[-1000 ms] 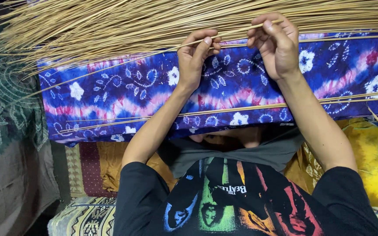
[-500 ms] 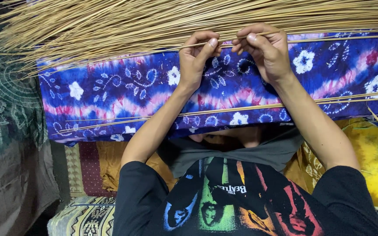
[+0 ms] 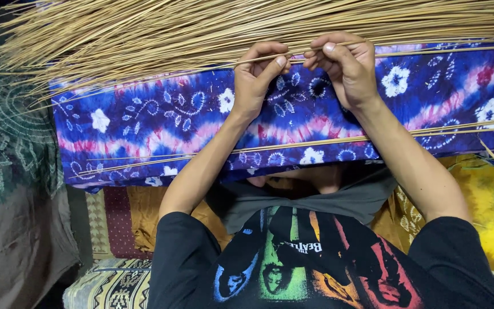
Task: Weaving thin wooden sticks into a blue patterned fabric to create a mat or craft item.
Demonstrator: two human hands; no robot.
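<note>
Both hands had drawn closer together since a second before, the right one curling lower onto the stick. Nearest sat the person's black printed shirt [image 3: 315,269], then a blue-and-pink tie-dyed cloth [image 3: 161,126] draped soft over the lap, catching loose stalks. Beyond it, left hand [image 3: 257,77] and right hand [image 3: 344,66] pinched one thin, stiff straw-coloured stick [image 3: 296,52], fingers closed, against the dry bundle of sticks [image 3: 201,28].
</note>
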